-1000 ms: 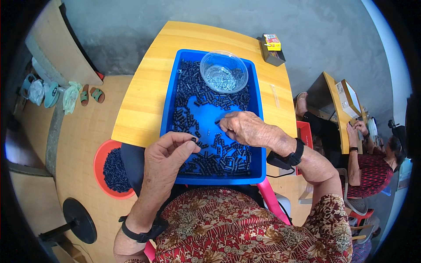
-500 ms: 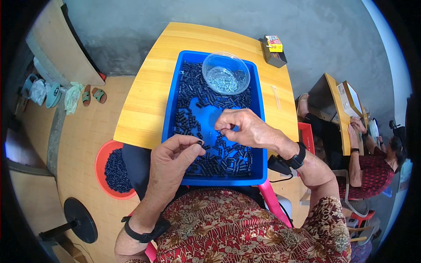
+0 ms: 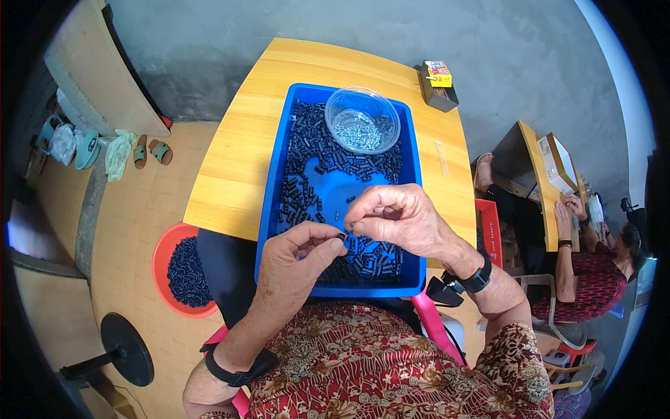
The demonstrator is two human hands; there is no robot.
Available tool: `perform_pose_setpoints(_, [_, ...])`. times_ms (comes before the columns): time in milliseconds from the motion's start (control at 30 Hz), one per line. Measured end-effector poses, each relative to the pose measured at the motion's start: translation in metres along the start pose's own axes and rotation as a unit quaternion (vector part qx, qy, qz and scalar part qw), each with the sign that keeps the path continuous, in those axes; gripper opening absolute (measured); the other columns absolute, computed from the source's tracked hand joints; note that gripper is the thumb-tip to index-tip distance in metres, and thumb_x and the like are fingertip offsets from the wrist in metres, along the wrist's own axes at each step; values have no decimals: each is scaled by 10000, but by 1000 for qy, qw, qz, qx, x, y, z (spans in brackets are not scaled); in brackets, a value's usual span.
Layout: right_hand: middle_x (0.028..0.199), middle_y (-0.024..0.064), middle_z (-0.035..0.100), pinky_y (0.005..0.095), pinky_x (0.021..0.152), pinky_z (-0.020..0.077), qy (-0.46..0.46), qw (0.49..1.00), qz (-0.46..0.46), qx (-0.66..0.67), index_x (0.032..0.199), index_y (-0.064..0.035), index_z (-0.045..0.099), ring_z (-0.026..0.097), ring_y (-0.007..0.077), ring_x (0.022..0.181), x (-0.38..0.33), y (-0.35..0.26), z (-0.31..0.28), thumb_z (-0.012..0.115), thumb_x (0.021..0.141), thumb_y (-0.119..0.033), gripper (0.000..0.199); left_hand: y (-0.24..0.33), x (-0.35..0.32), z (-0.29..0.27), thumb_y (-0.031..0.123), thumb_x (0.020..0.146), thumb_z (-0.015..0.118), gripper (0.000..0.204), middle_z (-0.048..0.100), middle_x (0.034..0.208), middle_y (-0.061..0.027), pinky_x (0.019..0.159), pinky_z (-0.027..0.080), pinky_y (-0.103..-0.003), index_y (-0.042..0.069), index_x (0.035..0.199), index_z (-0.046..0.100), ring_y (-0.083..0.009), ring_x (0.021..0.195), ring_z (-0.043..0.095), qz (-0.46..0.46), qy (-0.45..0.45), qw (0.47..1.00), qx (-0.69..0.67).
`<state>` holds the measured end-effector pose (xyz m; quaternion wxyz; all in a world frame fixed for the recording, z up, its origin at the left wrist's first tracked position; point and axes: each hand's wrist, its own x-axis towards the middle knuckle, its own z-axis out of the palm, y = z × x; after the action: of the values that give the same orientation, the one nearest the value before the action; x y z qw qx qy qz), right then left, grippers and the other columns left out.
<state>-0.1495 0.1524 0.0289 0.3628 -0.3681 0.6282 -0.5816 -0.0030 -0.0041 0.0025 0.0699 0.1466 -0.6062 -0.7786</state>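
Observation:
Over the near part of a blue tray (image 3: 269,209), my two hands meet fingertip to fingertip. Pinched in my left hand (image 3: 296,260) is a small black cylindrical piece (image 3: 342,237), mostly covered by the fingers. My right hand (image 3: 396,218) is closed in a pinch right beside that piece; whatever lies between its fingertips is too small to make out. Many loose black pieces (image 3: 300,199) lie about the tray. At the tray's far right, a round clear plastic tub (image 3: 363,98) holds small shiny metal parts (image 3: 357,130).
The tray rests on a yellow wooden table (image 3: 230,160), overhanging its near edge. A dark box with a yellow pack (image 3: 438,73) stands at the far right corner. On the floor at left is a red basin of black pieces (image 3: 159,269). Another person (image 3: 586,279) sits at the right.
My right hand has come down and toward the left until its fingertips meet those of my left hand. The left hand has shifted slightly right, still pinching the black piece.

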Motion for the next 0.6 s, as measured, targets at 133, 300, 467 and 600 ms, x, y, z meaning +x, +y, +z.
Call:
perform_pose_setpoints(133, [918,39,692,234,742,532,28,999,24,20,985,-18,690,640,77,829,-2,2,-3,690,899,-34,87,-1,1,3,90,895,691,133,710,857,-37,728,496,-220,-2,991,692,-68,802,637,8,-2,1000,6])
perform_pose_setpoints(300, [868,52,695,244,702,522,35,983,59,169,987,-18,685,620,90,756,-6,2,3,685,922,-134,133,-3,1,4,96,896,689,124,706,844,-29,707,484,-219,3,979,693,-58,776,617,8,-7,1000,20])
perform_pose_setpoints(467, [868,35,687,233,715,514,37,984,48,168,991,-23,686,618,83,775,-10,8,3,685,920,-130,128,0,-1,7,98,897,690,126,703,838,-22,697,480,-220,1,978,697,-53,769,611,14,-9,1000,23])
perform_pose_setpoints(600, [875,17,677,222,728,505,39,987,58,147,980,-31,684,612,68,802,-13,7,4,679,923,-127,112,4,-1,6,47,907,673,147,708,926,-66,796,514,-227,-17,1040,682,-106,873,656,-9,-23,999,45])
